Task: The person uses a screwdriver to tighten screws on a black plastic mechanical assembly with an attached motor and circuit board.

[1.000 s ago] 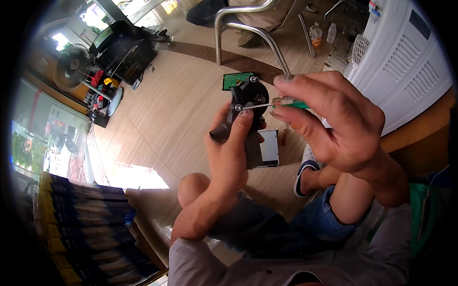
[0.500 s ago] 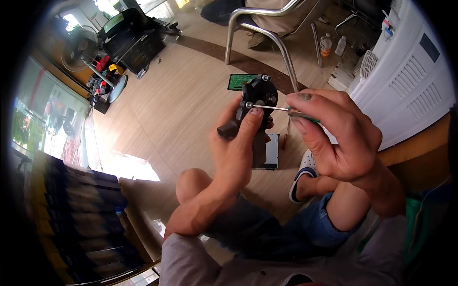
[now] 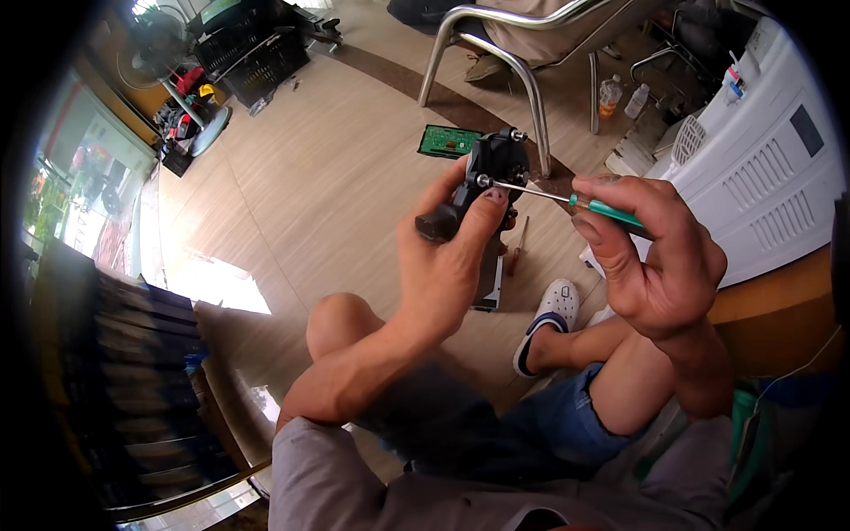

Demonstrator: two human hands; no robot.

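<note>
My left hand [image 3: 438, 279] is wrapped round a black plastic mechanical part [image 3: 498, 159] with a stubby cylindrical end and several silvery screw posts. Its thumb presses beside one of these posts. My right hand [image 3: 660, 252] pinches a screwdriver [image 3: 611, 211] with a green handle and thin metal shaft. The shaft points left, and its tip meets the post beside my left thumb; whether it sits in a screw head is too small to tell. Below the part, a flat dark and silvery object [image 3: 487, 294] is partly hidden by my left hand.
On the tiled floor lie a green circuit board [image 3: 450, 140] and a red-handled screwdriver [image 3: 513, 259]. A metal-framed chair [image 3: 531, 88] with someone seated stands ahead. Two bottles [image 3: 610, 96] stand near a white appliance [image 3: 770, 168] at right. A fan [image 3: 211, 133] and black crate [image 3: 266, 66] are far left.
The view has shifted slightly. My right hand has drawn a little away from the black part, showing more of the green handle; the screwdriver's tip stays at the same post.
</note>
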